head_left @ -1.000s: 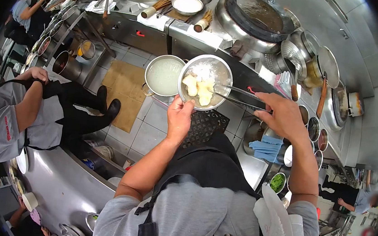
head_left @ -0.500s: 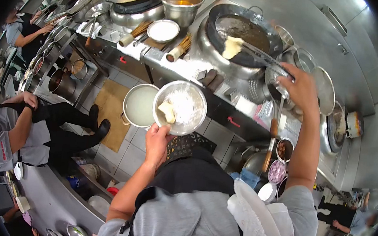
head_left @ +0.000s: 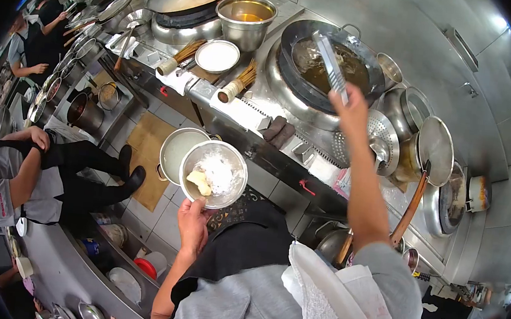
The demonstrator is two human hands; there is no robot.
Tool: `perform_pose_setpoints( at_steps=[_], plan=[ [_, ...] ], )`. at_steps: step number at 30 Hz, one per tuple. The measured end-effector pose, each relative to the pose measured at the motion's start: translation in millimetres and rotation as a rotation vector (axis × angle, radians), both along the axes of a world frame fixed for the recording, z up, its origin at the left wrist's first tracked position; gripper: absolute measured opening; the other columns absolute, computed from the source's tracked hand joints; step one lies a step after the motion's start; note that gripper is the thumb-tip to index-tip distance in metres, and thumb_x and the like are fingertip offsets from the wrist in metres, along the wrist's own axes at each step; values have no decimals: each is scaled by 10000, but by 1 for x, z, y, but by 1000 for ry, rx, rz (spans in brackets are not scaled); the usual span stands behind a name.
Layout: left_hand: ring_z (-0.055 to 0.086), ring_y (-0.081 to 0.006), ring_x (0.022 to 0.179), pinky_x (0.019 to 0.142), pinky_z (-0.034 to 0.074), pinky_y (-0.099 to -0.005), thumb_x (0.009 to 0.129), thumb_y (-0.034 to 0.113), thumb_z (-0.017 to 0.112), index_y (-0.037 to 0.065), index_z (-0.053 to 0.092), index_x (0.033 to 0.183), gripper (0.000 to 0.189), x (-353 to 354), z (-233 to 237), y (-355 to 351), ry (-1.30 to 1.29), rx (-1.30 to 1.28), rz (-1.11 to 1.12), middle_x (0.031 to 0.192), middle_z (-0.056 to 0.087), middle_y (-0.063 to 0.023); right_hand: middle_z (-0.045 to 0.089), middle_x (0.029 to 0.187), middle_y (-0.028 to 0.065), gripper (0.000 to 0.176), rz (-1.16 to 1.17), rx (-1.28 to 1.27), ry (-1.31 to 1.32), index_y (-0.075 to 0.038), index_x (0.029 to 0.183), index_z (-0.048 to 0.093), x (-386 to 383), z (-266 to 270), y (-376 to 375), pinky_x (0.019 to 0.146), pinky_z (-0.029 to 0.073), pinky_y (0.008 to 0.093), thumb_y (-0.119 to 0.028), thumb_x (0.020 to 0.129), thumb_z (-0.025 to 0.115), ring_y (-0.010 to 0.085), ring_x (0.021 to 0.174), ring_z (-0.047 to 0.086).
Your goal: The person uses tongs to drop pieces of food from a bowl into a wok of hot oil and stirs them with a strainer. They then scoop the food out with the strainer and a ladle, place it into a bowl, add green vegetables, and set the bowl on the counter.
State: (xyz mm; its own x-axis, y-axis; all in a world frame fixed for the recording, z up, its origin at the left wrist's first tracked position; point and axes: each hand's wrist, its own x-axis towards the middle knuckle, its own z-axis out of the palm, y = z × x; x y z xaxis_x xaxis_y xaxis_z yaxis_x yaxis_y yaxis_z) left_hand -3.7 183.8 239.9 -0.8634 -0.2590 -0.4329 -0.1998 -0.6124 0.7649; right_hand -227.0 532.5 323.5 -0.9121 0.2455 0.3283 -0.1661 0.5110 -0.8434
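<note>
My left hand (head_left: 193,220) grips the near rim of a metal bowl (head_left: 228,198), thumb on the edge. Loose white powder (head_left: 222,170) covers much of the bowl's bottom, and a pale, soft-looking piece of food (head_left: 199,183) lies at its left side. My right hand (head_left: 352,110) is closed round a pair of metal tongs (head_left: 332,67), held over a black wok (head_left: 289,44). Dark oil (head_left: 319,74) bubbles in the wok around the tongs. The tongs partly cover whatever lies in the oil beneath them.
Behind the bowl stands a pot of cloudy liquid (head_left: 173,154). A metal pot of yellow oil (head_left: 245,28), a white-filled bowl (head_left: 217,56) and bamboo brushes (head_left: 238,84) line the stove. Strainers (head_left: 436,151) sit right of the wok. A person (head_left: 20,177) stands at left.
My right hand has moved left and the tongs now point over the oil; the pale piece they held is no longer between their tips. The bowl has shifted left and slightly down.
</note>
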Motion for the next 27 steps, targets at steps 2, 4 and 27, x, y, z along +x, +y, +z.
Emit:
perform_pose_setpoints(
  at_steps=[2,4,27],
  plan=[
    [656,-185,867,747,561,-330,919,56,508,-29,569,1118,225,-5,-4,-11,-5,10,-15,1046,658,-115,640,1082,97,480,104,-158,-68,-6,1224,528,72,1,-70,893,458,311,-191,831,731,149,980,584],
    [655,-178,869,749,561,-325,922,59,507,-25,569,1117,222,-6,-6,-21,-9,4,-59,1041,658,-110,605,1122,70,516,248,-410,-256,-1,1245,494,132,-30,-122,909,453,306,-207,839,737,146,1020,566],
    [644,-154,869,740,548,-283,927,89,526,-6,602,1092,206,3,11,-83,58,2,-318,1029,660,-85,619,825,61,546,282,577,-326,-83,1244,582,249,60,-183,633,488,302,-250,765,785,146,675,575]
  ],
)
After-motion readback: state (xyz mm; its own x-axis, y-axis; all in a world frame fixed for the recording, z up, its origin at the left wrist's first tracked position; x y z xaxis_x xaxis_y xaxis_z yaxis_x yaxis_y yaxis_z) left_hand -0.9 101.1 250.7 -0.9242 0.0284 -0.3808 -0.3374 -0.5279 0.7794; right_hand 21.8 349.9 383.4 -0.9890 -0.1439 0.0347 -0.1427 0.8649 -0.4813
